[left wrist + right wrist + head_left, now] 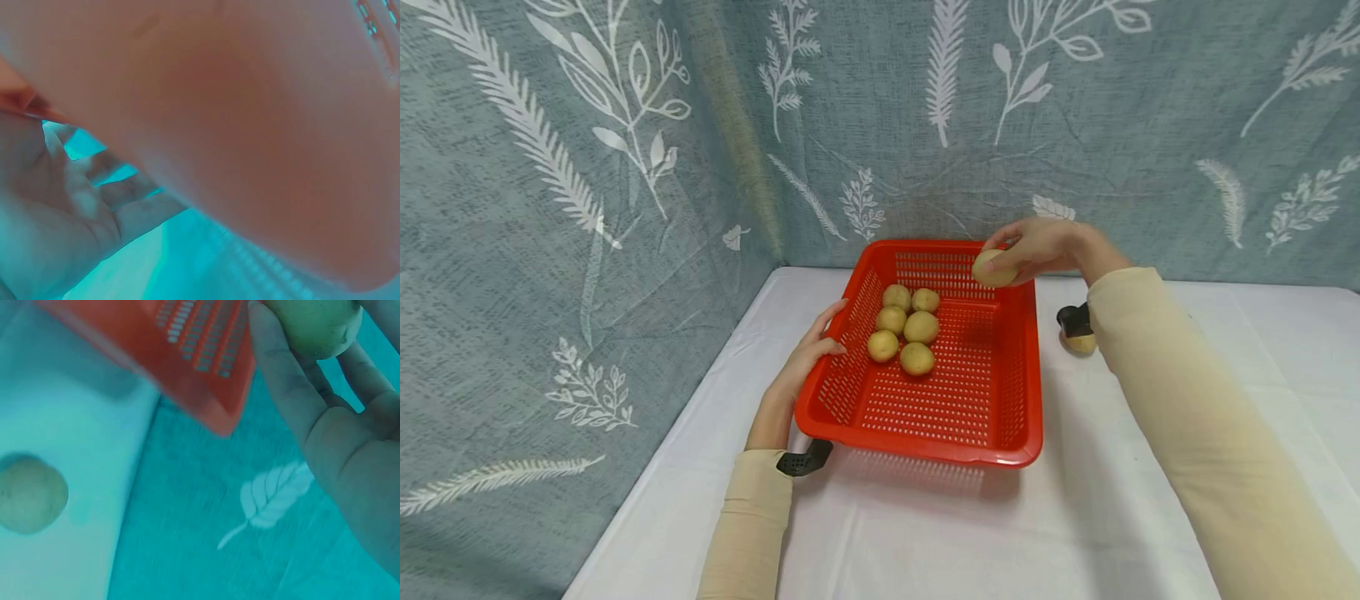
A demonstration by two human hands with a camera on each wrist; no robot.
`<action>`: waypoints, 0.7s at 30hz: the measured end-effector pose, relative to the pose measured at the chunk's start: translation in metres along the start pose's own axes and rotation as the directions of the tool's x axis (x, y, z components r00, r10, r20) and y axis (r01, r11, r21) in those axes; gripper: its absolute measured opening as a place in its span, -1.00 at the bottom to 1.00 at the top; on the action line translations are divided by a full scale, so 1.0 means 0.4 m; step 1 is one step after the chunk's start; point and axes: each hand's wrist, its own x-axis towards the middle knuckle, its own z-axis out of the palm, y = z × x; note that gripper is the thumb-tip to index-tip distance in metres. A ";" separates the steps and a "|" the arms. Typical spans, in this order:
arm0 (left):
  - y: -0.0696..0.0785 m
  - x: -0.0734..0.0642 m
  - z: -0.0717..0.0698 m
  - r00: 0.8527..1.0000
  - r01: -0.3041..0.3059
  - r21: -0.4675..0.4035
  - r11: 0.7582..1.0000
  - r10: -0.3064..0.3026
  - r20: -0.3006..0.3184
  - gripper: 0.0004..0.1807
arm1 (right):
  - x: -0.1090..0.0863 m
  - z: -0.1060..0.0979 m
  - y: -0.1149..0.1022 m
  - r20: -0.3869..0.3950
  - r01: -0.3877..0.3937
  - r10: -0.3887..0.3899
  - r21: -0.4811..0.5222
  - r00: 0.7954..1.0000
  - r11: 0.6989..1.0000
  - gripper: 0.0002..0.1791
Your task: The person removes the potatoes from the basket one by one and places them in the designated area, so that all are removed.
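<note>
A red plastic basket (951, 454) with slotted walls stands tilted in the middle of the head view. Several potatoes (921, 327) lie together in its left half. My left hand (805, 358) grips the basket's left rim, thumb on the inner side; in the left wrist view its fingers (140, 212) pass under the rim. My right hand (1041, 247) holds one potato (995, 268) over the basket's far right corner. The right wrist view shows this potato (315, 328) between thumb and fingers, above the table.
Another potato (1079, 342) lies on the white tablecloth (1150, 467) right of the basket, partly hidden by the right wrist's black camera (1073, 320). A grey-green leaf-patterned curtain (880, 125) hangs behind and along the left side.
</note>
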 end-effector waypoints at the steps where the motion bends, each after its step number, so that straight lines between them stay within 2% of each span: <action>1: 0.001 0.000 0.001 1.000 -0.003 0.002 1.000 0.003 -0.001 -0.18 | -0.008 -0.008 0.003 -0.007 0.000 0.000 0.009 1.000 1.000 -0.42; 12: 0.001 -0.002 0.004 1.000 0.005 0.006 1.000 -0.005 0.003 -0.17 | -0.078 -0.068 0.059 -0.101 0.024 -0.016 0.079 0.995 0.997 -0.33; 21: 0.005 0.000 0.003 1.000 0.016 0.017 1.000 -0.016 -0.004 -0.18 | -0.118 -0.104 0.130 -0.206 -0.008 0.026 0.084 0.978 0.996 -0.20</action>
